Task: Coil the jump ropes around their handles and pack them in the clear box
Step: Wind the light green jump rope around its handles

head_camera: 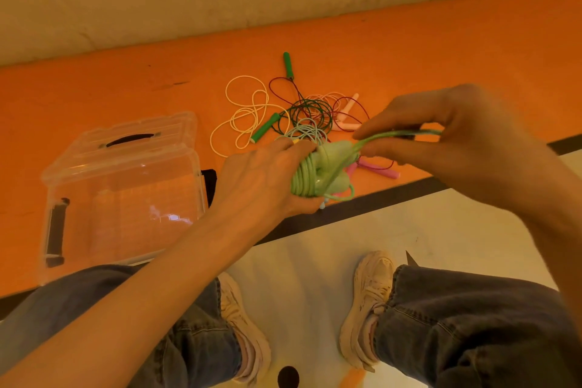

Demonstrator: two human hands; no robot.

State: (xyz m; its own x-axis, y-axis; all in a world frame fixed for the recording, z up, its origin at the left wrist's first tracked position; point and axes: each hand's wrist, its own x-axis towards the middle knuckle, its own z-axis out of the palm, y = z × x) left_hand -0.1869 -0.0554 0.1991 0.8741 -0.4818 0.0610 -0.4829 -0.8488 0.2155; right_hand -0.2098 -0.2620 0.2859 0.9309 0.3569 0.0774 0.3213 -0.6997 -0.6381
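We see an orange mat (409, 50) carrying the clear box (122, 195), and loose jump ropes (299, 113) tangled just beside it

The clear box (122, 198) stands open-topped at the left of the orange surface (94, 88), its lid (138, 135) tilted up along the far rim, so the way in is from above and the near side. Bare surface lies between the box and the tangle of loose jump ropes (283, 113), which crowds the middle; both hands hover just before it.
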